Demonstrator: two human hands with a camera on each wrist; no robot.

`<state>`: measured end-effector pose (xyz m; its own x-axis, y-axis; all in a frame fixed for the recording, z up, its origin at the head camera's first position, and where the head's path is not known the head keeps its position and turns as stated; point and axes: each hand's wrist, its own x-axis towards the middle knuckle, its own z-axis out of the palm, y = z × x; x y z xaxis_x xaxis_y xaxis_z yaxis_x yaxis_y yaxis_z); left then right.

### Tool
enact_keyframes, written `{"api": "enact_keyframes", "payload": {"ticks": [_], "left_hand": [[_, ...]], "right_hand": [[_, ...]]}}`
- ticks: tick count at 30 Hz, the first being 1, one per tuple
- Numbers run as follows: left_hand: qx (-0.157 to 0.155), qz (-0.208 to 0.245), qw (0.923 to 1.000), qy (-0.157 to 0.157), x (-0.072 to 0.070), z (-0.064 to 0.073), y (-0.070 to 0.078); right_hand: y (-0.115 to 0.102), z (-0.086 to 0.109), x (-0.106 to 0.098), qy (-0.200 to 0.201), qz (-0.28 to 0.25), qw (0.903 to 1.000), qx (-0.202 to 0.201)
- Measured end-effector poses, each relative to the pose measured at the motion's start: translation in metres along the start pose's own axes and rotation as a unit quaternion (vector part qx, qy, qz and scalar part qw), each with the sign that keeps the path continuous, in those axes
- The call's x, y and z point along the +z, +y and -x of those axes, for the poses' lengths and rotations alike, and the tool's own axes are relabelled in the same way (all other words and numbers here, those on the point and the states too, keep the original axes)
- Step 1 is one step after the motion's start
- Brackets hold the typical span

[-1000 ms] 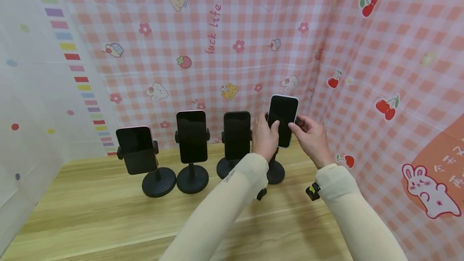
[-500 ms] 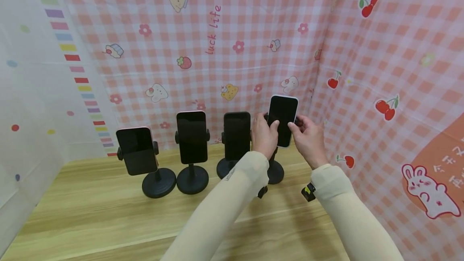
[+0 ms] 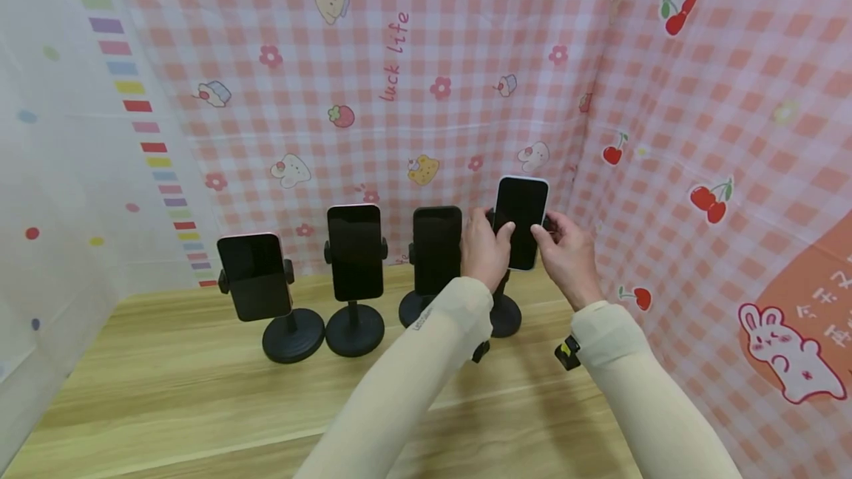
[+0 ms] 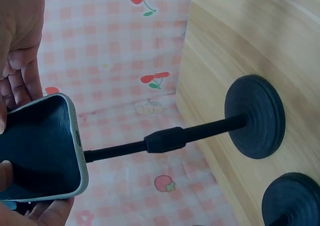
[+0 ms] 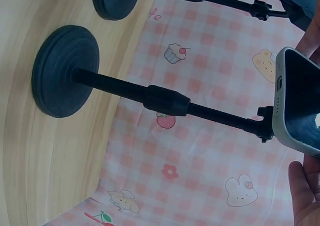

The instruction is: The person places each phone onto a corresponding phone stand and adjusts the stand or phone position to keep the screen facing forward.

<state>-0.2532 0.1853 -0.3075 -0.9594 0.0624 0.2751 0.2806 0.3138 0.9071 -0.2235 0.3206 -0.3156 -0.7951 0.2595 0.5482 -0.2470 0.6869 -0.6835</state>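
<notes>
A smartphone (image 3: 522, 202) with a dark screen and a pale frame stands nearly upright on the rightmost black phone stand (image 4: 165, 140). My left hand (image 3: 484, 251) grips its left side, the thumb lying on the screen. On the opposite side my right hand (image 3: 571, 259) holds it, thumb at the screen's edge and fingers curled behind. Black clamp arms show beside the phone, partly covered by the fingers. In the right wrist view the phone's bottom edge (image 5: 281, 93) meets the top of the stand's pole; the phone's back is hidden.
Three more stands line up to the left, bearing a tilted phone (image 3: 255, 277), an upright phone (image 3: 356, 253) and a black phone (image 3: 437, 251) close to my left hand. Checked cloth (image 3: 373, 146) hangs behind and at the right of the wooden table (image 3: 220, 398).
My right hand and forearm have shifted slightly left. Both hands stay at the phone, which keeps its position on the stand.
</notes>
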Motion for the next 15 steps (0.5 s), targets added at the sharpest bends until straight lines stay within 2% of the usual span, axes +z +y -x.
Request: {"api": "enact_keyframes", "payload": {"ticks": [10,15], "left_hand": [[0.004,0.004,0.9999,0.013,-0.0015,-0.0022,-0.0009],[0.0,0.005,0.9999,0.016,-0.002,-0.0029,-0.0002]], "right_hand": [[0.0062,-0.005,-0.0005,-0.016,-0.014,0.9998,-0.003],[0.0074,-0.0077,-0.0012,-0.031,-0.03,0.9991,0.008]]}}
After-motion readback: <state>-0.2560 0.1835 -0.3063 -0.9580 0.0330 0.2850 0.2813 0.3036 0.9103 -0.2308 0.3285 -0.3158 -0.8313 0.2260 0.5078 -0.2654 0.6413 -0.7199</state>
